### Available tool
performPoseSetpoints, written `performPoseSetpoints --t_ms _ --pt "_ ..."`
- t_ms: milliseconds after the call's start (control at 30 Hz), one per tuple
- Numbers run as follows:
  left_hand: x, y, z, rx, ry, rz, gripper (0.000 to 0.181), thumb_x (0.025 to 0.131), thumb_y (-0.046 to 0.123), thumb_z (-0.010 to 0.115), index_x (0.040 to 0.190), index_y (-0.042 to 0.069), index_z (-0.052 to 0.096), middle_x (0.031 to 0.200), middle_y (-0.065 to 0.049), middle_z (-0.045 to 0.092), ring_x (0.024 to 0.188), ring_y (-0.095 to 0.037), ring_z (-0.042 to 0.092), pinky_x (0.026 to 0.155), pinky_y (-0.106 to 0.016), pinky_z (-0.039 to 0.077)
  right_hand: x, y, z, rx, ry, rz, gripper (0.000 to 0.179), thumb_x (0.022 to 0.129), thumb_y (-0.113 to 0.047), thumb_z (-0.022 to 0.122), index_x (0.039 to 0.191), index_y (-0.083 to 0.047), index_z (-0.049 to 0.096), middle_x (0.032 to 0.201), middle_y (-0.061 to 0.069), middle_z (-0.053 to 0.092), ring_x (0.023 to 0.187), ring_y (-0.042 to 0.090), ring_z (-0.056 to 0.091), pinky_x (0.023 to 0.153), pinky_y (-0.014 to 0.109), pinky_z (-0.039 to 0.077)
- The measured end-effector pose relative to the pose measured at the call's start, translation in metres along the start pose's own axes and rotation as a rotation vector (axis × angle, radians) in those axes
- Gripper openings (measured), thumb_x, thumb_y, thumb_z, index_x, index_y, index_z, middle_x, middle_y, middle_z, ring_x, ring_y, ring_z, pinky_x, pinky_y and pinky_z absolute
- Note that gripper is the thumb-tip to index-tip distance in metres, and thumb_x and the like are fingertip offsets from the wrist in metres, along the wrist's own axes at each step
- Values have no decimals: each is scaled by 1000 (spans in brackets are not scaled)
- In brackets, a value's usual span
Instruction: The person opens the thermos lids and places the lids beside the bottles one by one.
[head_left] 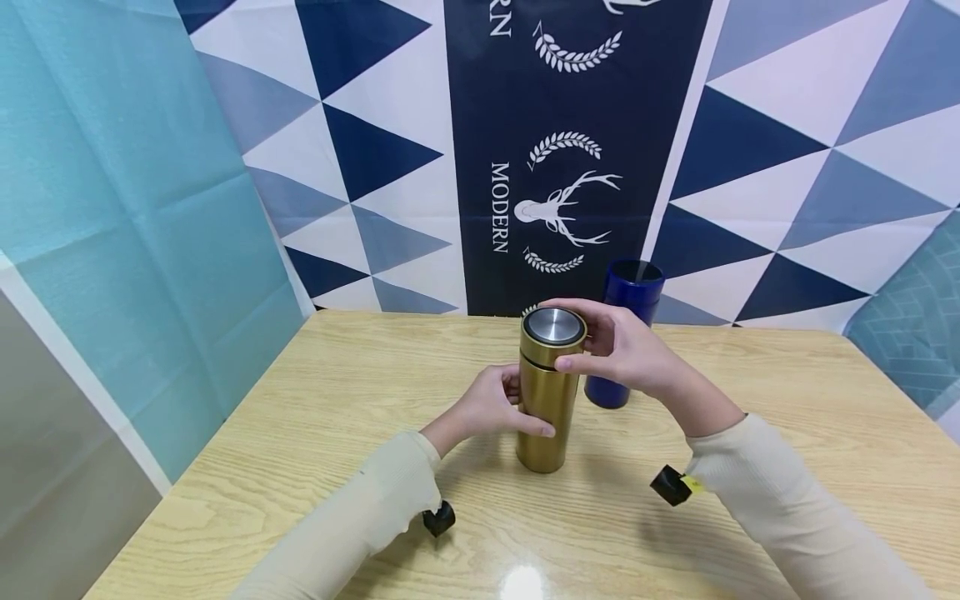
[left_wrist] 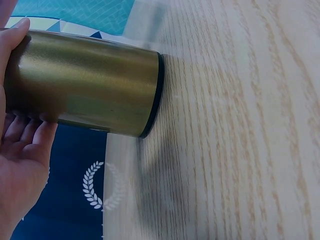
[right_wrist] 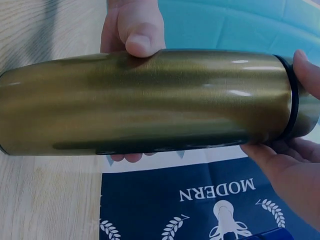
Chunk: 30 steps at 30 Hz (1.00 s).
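Note:
A gold thermos (head_left: 546, 421) with a steel-topped lid (head_left: 554, 326) stands roughly upright at the middle of the head view, its base right at the wooden table. My left hand (head_left: 491, 407) grips its body from the left, thumb across the front. From the right, my right hand (head_left: 628, 346) holds the lid, with the thumb in front and the fingers behind. A black ring runs below the lid (right_wrist: 306, 112) in the right wrist view. The dark base of the gold thermos (left_wrist: 100, 82) shows in the left wrist view, with the left fingers round the body.
Behind the right hand stands a dark blue cylinder (head_left: 633, 289) with an open dark top, partly hidden. The pale wood table (head_left: 360, 367) ends at a patterned backdrop (head_left: 390, 175). A teal cloth (head_left: 135, 208) hangs on the left. Black wrist cameras (head_left: 671, 485) sit under both sleeves.

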<state>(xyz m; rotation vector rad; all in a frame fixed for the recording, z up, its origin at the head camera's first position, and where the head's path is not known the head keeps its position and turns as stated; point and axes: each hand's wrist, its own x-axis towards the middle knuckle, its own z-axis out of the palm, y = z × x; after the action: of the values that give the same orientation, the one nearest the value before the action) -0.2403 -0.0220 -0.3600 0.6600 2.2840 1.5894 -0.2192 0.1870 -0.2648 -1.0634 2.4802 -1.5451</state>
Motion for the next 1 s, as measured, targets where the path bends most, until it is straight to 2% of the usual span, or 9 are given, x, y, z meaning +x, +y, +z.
performPoseSetpoints --t_ms 167,400,667,867,1000 --pt "-1 0 1 -4 3 -6 58 67 15 87 119 13 63 115 -3 70 99 -10 66 95 -26 53 1 2 -3 22 -29 -4 60 85 -8 71 139 -5 45 133 17 57 109 4 63 90 21 54" --pt "-1 1 0 -1 0 -8 57 67 16 88 118 13 63 115 -2 70 99 -10 66 95 -27 53 4 6 -9 92 -117 -19 61 87 -5 67 142 -5 41 132 -2 59 113 8 63 93 24 54" --pt "-1 2 1 2 7 -15 57 66 16 88 118 14 63 113 -1 70 98 -9 66 95 -27 53 4 9 -15 213 -224 -12 68 91 -2 60 150 -6 27 138 -6 52 118 10 60 97 24 52" --pt "0 2 2 6 18 -19 56 67 16 87 118 13 63 113 -2 70 98 -10 66 95 -28 54 3 10 -15 264 -222 -2 77 90 -2 62 152 -4 18 139 -6 49 121 6 58 98 22 51" --pt "-1 3 3 2 21 -22 56 67 15 88 117 13 64 113 -2 70 98 -10 67 95 -28 54 -1 10 -10 300 -167 1 82 86 -7 70 151 -3 21 143 -1 47 122 2 56 99 18 49"
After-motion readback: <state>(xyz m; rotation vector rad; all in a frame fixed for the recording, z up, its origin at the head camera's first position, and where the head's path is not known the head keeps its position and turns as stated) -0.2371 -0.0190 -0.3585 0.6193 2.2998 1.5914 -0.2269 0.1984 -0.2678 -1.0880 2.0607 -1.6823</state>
